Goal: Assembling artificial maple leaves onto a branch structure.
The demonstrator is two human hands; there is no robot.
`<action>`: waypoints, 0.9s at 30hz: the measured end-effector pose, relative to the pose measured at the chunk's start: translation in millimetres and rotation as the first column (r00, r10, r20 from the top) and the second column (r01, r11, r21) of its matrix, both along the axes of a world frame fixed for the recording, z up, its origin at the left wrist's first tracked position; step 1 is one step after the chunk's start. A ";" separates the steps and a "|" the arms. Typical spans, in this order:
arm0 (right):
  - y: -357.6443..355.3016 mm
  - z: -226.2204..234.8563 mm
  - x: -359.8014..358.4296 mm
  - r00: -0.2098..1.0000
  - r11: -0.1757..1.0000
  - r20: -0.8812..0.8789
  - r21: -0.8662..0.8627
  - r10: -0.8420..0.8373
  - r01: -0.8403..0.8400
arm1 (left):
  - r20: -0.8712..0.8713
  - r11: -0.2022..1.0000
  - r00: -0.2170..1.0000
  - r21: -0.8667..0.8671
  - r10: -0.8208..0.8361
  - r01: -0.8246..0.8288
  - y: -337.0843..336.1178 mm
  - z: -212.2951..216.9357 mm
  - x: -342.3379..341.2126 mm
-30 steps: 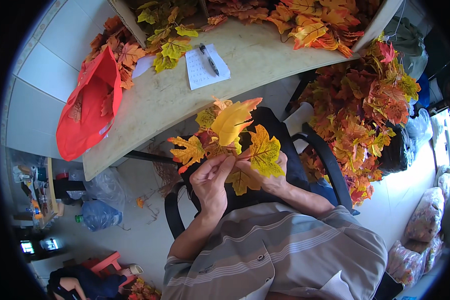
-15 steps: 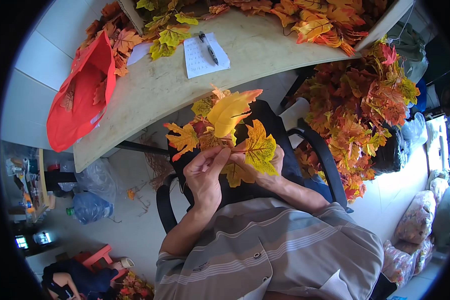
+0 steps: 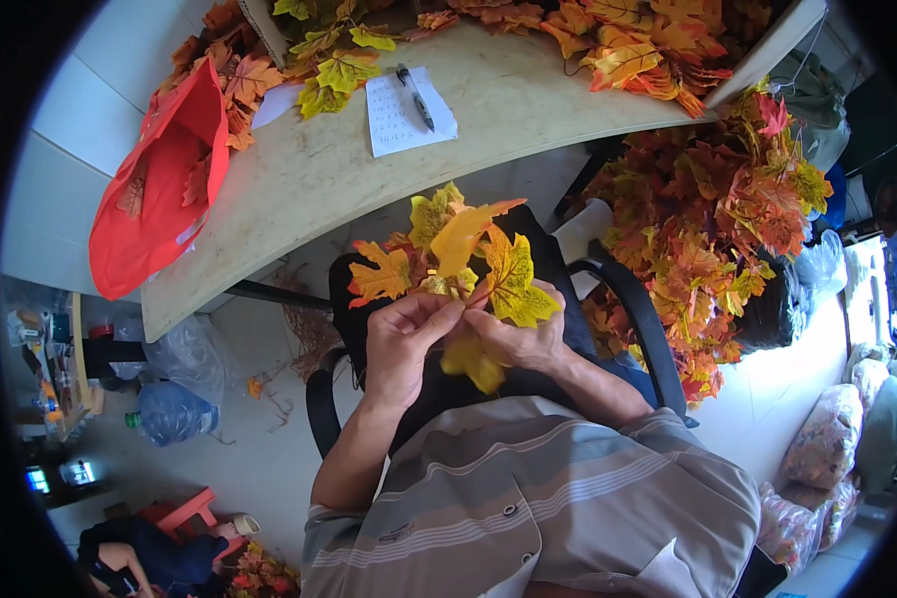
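A small bunch of artificial maple leaves (image 3: 458, 239), yellow, orange and green, is between my hands above my lap. My left hand (image 3: 406, 334) pinches the leaf stems with thumb and forefinger. Close against it, my right hand (image 3: 528, 334) is closed on the stem of a yellow-green leaf (image 3: 513, 284), thumb meeting the left thumb. One yellow leaf (image 3: 475, 364) hangs below the hands, slightly blurred. The stems themselves are mostly hidden by fingers and leaves.
Ahead is a pale table (image 3: 269, 189) with a paper sheet (image 3: 394, 130), a pen (image 3: 417, 100) and leaf piles (image 3: 648, 50). A red bag (image 3: 164, 189) lies at its left. A big leaf heap (image 3: 708, 229) hangs at right, beside the chair's armrest (image 3: 638, 309). Another person (image 3: 159, 548) sits lower left.
The bunch has turned and tilted in my hands, and its big yellow leaf now shows narrower. My hands have shifted slightly, still together; the hanging leaf sits lower.
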State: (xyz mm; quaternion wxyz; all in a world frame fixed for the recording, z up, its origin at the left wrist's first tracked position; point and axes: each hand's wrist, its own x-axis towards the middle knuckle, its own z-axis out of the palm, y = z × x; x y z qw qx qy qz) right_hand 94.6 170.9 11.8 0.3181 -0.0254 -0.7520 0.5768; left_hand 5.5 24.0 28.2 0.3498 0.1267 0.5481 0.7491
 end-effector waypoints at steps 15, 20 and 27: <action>-5.0 2.5 -6.0 0.979 0.875 0.145 -0.481 0.141 -0.055 | 0.017 0.996 0.997 -0.038 -0.076 0.077 -1.4 3.4 -13.7; -4.3 -15.7 -4.0 0.986 0.826 0.074 -0.557 0.151 -0.085 | -0.114 0.999 0.993 -0.025 0.031 -0.034 -1.3 9.9 -3.7; -12.2 -16.7 0.6 0.971 0.567 -0.047 -0.805 0.236 -0.177 | -0.307 0.993 0.950 -0.090 0.051 -0.082 1.1 17.4 10.8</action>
